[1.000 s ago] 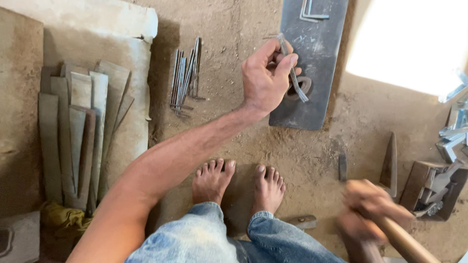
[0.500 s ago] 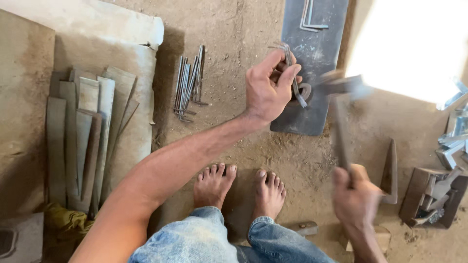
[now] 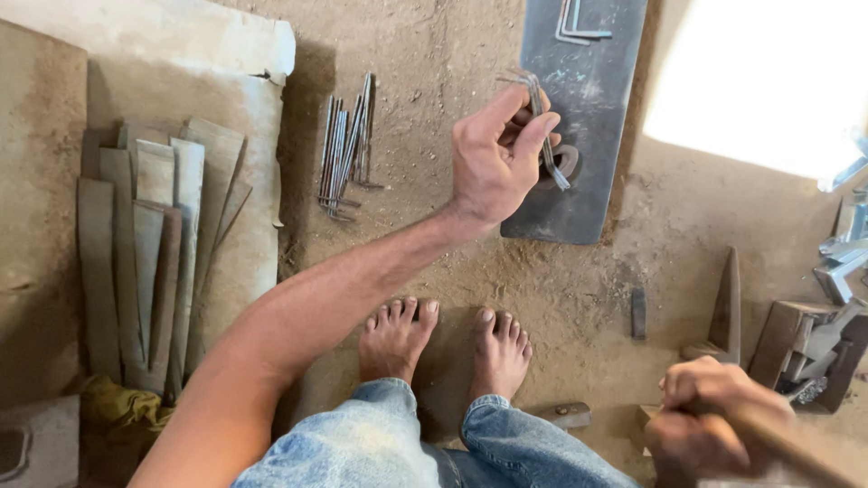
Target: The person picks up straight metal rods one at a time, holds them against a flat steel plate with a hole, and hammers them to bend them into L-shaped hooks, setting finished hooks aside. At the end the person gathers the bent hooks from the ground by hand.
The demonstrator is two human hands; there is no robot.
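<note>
Grey steel marks the centre of this moment: a bent metal rod, hooked at its top end, is pinched between the thumb and curled fingers of the left hand, which holds it upright over the near end of a long steel plate lying on the dirt floor. The rod's lower end points down toward a small ring resting on the plate near its near-left corner. Two more bent rods lie at the plate's far end. The right hand sits low at the near right edge of view, fingers wrapped tight around a wooden handle; its head is out of sight. Left of the plate, a bundle of thin rods lies on the floor. Further left, flat metal strips rest in a row on a slab. Bare feet stand on the dirt just below the left forearm
</note>
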